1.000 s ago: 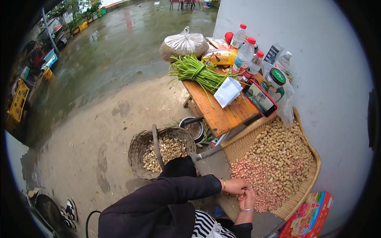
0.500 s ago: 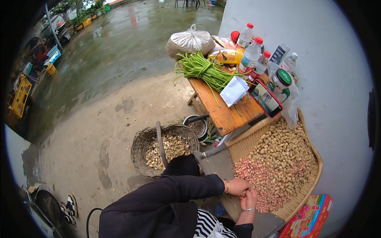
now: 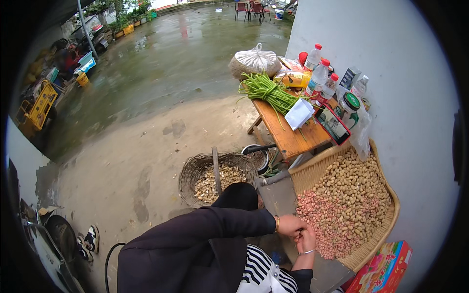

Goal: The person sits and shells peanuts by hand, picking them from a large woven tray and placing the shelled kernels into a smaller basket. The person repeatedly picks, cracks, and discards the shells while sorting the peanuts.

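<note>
My left hand (image 3: 290,226), with a gold bracelet at the wrist, meets my right hand (image 3: 307,240), which wears a silver bangle. Both are closed, fingertips pressed together; whatever is between them is too small and covered to make out. They are at the near left edge of a woven, scoop-shaped basket (image 3: 386,229). Inside it, unshelled peanuts (image 3: 349,178) lie toward the far side and pink shelled peanuts (image 3: 317,217) nearer my hands. Left of my knee, a round wicker basket (image 3: 188,180) with an arched handle holds empty peanut shells (image 3: 207,188).
A wooden table (image 3: 288,141) beyond bears green stalks (image 3: 268,93), a tied bag (image 3: 254,61), bottles (image 3: 318,78), a jar (image 3: 348,105) and a phone (image 3: 333,124). A pot (image 3: 259,161) stands beside the wicker basket. A red box (image 3: 383,268) leans by the wall (image 3: 410,97).
The whole view has shifted, so the table and baskets sit farther right in the picture. My hands stay together at the basket's edge, their fingers slightly shifted.
</note>
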`<state>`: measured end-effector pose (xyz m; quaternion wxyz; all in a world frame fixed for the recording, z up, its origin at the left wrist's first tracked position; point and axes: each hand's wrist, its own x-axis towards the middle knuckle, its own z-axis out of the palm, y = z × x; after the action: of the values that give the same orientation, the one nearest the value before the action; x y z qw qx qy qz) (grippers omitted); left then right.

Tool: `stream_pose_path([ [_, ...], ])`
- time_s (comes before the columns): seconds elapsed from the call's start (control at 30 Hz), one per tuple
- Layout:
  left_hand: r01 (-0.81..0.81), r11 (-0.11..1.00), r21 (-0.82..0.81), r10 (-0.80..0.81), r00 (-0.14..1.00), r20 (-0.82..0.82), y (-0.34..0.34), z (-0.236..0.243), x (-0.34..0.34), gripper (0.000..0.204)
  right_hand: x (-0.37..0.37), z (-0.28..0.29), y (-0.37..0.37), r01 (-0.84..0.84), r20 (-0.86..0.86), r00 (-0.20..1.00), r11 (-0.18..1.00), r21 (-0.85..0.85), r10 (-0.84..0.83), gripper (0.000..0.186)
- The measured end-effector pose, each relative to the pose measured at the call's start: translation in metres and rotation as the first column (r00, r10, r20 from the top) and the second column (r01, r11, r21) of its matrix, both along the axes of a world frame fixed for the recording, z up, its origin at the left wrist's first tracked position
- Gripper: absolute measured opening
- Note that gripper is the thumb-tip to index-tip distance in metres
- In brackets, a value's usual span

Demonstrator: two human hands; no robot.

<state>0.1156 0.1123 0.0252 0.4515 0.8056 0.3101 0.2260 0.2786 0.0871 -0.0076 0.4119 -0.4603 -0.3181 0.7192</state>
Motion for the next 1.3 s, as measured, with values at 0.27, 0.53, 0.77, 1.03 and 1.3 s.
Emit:
stream_pose_path([
  [0.27,0.031,0.999,0.02,-0.035,0.972,0.232,-0.024,-0.011,-0.002,0.015,0.001,0.017,-0.034,-0.041,-0.206,0.978,0.999,-0.005,0.039,0.018],
  [0.53,-0.043,0.997,-0.066,0.06,0.96,0.273,-0.036,0.009,-0.011,0.025,-0.019,0.028,-0.047,0.081,-0.406,0.912,0.996,0.029,-0.062,0.026],
  [0.77,-0.058,0.998,-0.024,0.062,0.973,0.221,-0.042,0.003,-0.012,0.016,-0.017,0.018,-0.051,-0.002,-0.41,0.912,1.0,0.031,0.014,0.024],
  [1.03,-0.065,0.998,-0.025,0.069,0.972,0.223,-0.041,-0.004,-0.012,0.015,-0.016,0.01,-0.063,0.038,-0.408,0.912,0.998,-0.041,-0.052,0.021],
  [1.3,0.002,0.999,-0.046,0.007,0.982,0.19,-0.043,-0.02,-0.01,0.017,-0.015,-0.001,-0.061,0.028,-0.409,0.912,0.999,-0.039,-0.041,0.023],
])
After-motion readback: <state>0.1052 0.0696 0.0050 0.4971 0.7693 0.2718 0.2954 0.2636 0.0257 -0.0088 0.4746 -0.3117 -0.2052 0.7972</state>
